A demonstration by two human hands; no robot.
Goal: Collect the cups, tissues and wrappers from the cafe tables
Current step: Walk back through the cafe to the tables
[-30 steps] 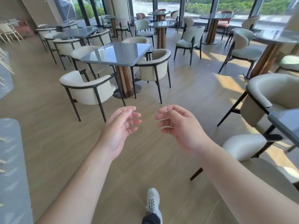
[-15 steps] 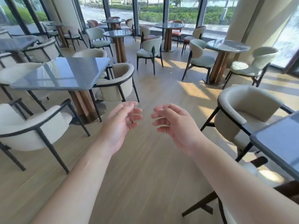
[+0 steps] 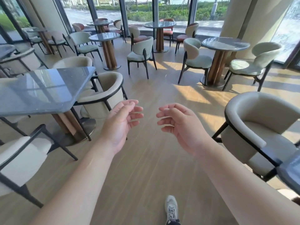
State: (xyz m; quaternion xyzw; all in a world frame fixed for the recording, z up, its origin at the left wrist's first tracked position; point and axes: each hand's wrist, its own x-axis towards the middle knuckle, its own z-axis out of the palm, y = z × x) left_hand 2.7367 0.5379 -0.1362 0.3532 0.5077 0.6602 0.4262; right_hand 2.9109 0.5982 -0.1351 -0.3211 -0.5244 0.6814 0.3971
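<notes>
Your left hand and right hand hang in front of you over the wooden floor, palms turned toward each other, fingers loosely curled, and neither has hold of anything. They are near each other but apart. Your grey sneaker shows at the bottom edge.

To your left stands a square grey-topped table with cream armchairs around it; one armchair sits just beyond your left hand. On your right is another cream armchair, pulled up to a dark table corner.

Further off are three round tables by the windows, each with pale green chairs. You will find no cups, tissues or wrappers on the tabletops that show; the farthest tops are small and glary, so something flat there could escape the view.
</notes>
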